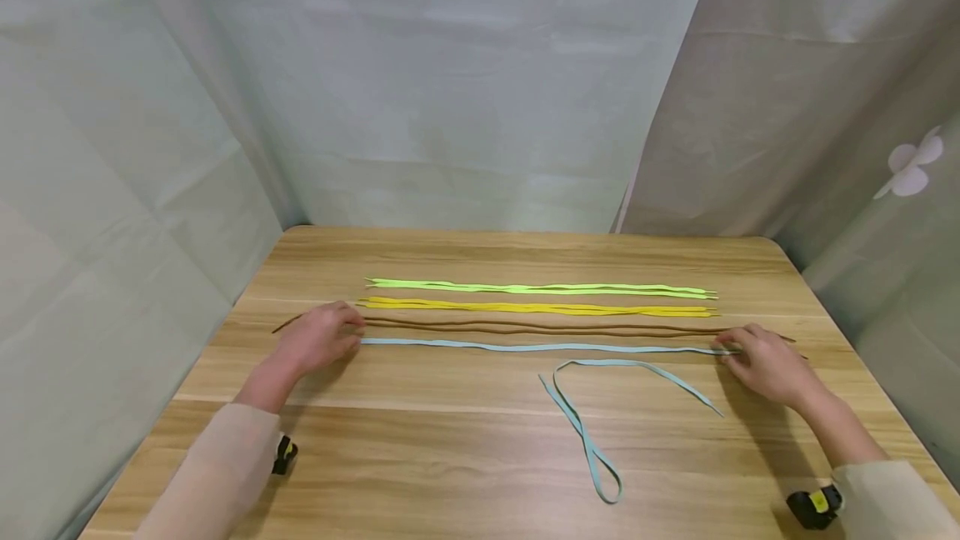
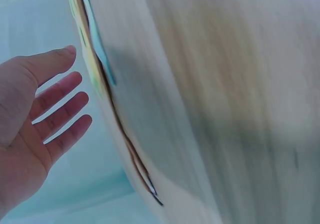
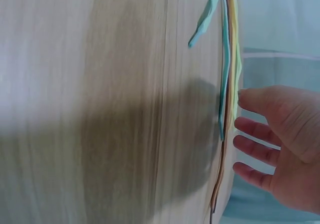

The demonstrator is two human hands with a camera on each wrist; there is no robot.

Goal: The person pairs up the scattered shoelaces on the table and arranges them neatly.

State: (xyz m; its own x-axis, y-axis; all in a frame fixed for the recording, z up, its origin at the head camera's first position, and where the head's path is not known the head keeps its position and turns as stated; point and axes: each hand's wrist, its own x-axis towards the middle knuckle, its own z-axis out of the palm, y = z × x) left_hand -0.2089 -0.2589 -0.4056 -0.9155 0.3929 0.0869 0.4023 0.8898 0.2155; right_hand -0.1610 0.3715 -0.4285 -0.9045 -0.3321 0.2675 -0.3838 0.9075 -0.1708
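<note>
A light blue shoelace (image 1: 525,347) lies stretched nearly straight across the table, its ends by my two hands. My left hand (image 1: 321,338) hovers at its left end, over the brown shoelaces (image 1: 480,327). In the left wrist view that hand's thumb and fingers (image 2: 62,136) stand apart with nothing between them. At the other end is my right hand (image 1: 768,361), its fingers (image 3: 255,174) loosely extended and apart from the thumb in the right wrist view. A second light blue shoelace (image 1: 592,448) lies loose nearer the front, bent into a loop.
Yellow shoelaces (image 1: 536,307) and neon green shoelaces (image 1: 536,288) lie in parallel rows behind the brown ones. The wooden table (image 1: 420,473) has pale curtains (image 1: 465,107) behind it and at both sides.
</note>
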